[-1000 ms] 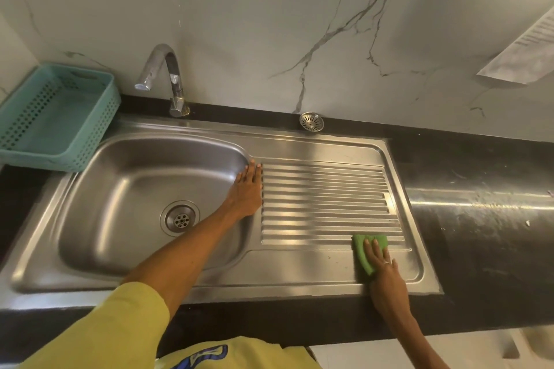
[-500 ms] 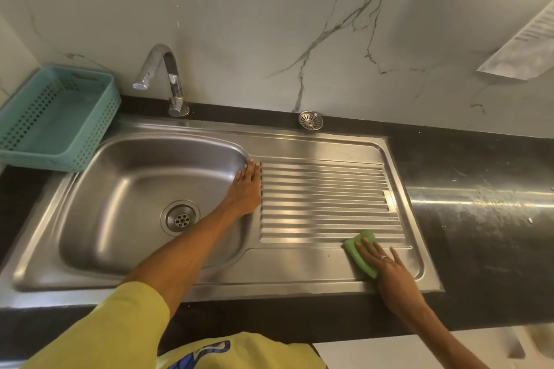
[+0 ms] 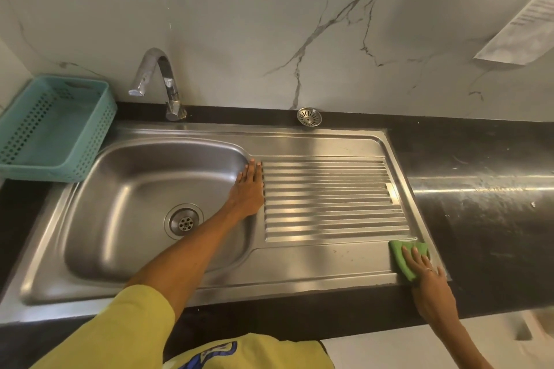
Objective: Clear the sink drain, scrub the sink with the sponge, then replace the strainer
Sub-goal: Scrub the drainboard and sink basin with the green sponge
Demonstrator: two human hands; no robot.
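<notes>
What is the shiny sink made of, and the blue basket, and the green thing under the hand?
The sink looks like brushed stainless steel: grey, with streaky reflections. The basket seems to be matte teal plastic, moulded with rows of small holes. The sponge looks soft and foamy or fibrous, bright green; its exact material is hard to tell under the right hand.

A teal perforated basket (image 3: 51,132) sits on the black countertop (image 3: 479,189) at the far left, its corner just beside the steel rim. A chrome faucet (image 3: 162,84) curves up from the back ledge. Behind it rises a white marble-look wall (image 3: 269,24) with grey veins, and a printed sheet of paper (image 3: 524,27) hangs at the upper right.
</notes>
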